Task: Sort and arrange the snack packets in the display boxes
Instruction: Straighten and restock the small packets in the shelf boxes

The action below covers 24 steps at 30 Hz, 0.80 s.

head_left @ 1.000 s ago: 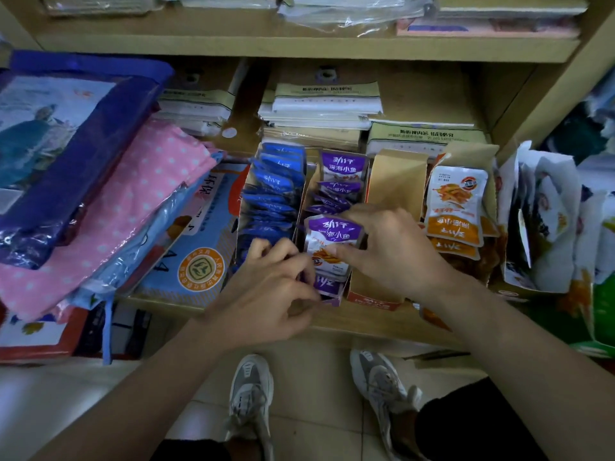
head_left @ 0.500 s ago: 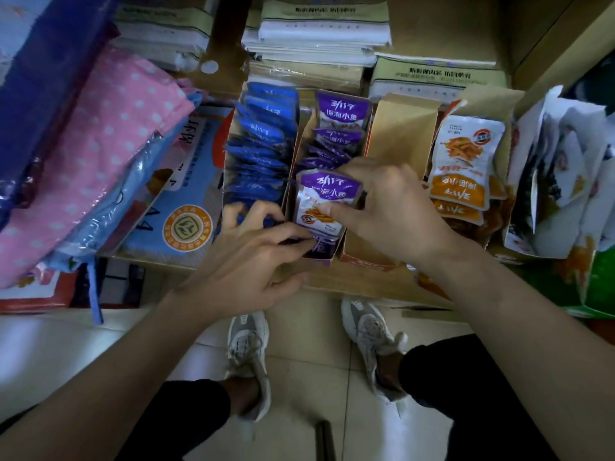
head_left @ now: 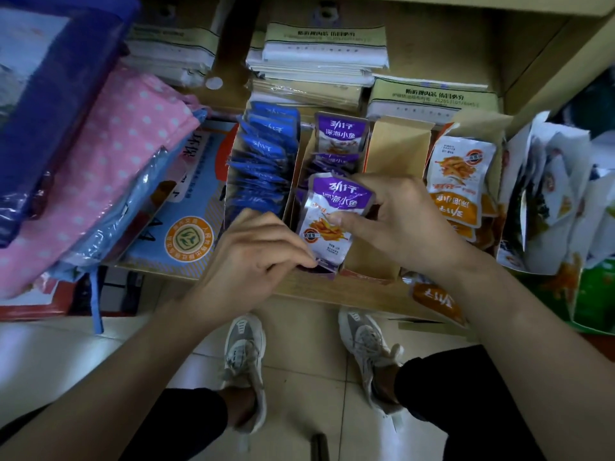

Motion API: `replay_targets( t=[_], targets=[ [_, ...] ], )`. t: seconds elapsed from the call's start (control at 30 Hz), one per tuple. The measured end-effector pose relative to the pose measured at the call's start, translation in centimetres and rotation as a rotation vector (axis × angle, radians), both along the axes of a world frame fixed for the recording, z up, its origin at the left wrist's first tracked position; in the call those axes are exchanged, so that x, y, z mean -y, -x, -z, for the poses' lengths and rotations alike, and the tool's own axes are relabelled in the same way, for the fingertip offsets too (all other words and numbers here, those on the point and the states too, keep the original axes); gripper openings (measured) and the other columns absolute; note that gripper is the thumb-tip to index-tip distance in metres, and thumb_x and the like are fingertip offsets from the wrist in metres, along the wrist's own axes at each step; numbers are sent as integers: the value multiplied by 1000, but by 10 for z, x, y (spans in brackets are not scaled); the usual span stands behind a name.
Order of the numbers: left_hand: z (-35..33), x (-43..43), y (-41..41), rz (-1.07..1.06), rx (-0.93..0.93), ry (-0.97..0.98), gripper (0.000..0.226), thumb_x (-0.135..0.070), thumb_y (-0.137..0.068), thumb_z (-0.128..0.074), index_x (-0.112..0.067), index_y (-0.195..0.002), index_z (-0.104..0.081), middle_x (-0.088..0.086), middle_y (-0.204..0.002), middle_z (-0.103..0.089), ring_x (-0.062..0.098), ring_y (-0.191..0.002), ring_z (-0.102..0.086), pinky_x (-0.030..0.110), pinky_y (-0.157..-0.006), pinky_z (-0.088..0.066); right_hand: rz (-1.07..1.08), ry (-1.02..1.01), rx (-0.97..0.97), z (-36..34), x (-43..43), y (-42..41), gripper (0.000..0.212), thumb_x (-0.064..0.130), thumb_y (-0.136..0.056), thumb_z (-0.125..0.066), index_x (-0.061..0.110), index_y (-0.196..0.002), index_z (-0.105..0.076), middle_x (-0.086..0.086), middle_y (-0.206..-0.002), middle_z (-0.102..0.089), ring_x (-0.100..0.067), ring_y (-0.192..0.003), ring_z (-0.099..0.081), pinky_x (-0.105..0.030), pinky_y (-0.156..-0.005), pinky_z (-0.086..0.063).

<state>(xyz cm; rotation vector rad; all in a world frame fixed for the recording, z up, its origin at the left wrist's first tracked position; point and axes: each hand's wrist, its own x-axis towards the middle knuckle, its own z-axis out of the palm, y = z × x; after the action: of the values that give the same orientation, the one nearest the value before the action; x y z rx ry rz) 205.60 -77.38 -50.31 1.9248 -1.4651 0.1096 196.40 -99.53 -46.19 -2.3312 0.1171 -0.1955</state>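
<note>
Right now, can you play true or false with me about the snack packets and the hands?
1. The right hand holds a purple packet. True.
2. The blue packets sit in the box left of the purple ones. True.
3. The orange packets are in the leftmost box. False: they are on the right.
4. The left hand holds a blue packet. False: it is at the front of the purple box.
5. Pink spotted cloth lies to the left. True.

Wooden shelf [head_left: 332,294], light brown, back panel [head_left: 432,38] plain (two round fittings near top). Floor [head_left: 299,377]: pale glossy tiles, grout lines visible. Lighting dim, cool.
</note>
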Motion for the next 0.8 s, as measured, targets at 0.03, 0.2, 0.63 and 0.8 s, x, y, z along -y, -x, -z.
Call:
replay_targets(
  t=[0.03,0.2,0.63,0.8],
  targets=[
    [-5,2,1,8,-42,28,21,1,-88,-70,-15,-83,-82,-9,-96,-76,14,-84,-65,41,-75,-47,9,8,28,-1,1,0,39,34,-91,-72,9,-121,-66,-3,-105,-75,-12,-94,-70,-39,-73,-60],
    [-25,4,2,-12,-201,132,15,3,-92,-68,-3,-80,-76,3,-94,-73,16,-89,-71,34,-75,-55,13,78,89,-1,3,-7,39,32,-94,-69,8,-124,-65,-4,-107,-75,8,-81,-66,-25,-68,-58],
    [-22,35,-11,-224,-116,255,7,4,-86,-77,1,-92,-76,11,-90,-71,14,-82,-69,25,-73,-56,-88,-27,-74,2,3,-15,56,37,-83,-78,22,-131,-55,7,-115,-65,-6,-103,-64,-25,-79,-58],
    [-13,22,-6,-236,45,198,8,-7,-86,-81,-3,-82,-74,9,-88,-64,15,-76,-61,25,-67,-51,-148,153,-1,16,0,-21,54,29,-83,-80,19,-129,-52,2,-123,-58,-10,-112,-57,-16,-82,-51]
  ],
)
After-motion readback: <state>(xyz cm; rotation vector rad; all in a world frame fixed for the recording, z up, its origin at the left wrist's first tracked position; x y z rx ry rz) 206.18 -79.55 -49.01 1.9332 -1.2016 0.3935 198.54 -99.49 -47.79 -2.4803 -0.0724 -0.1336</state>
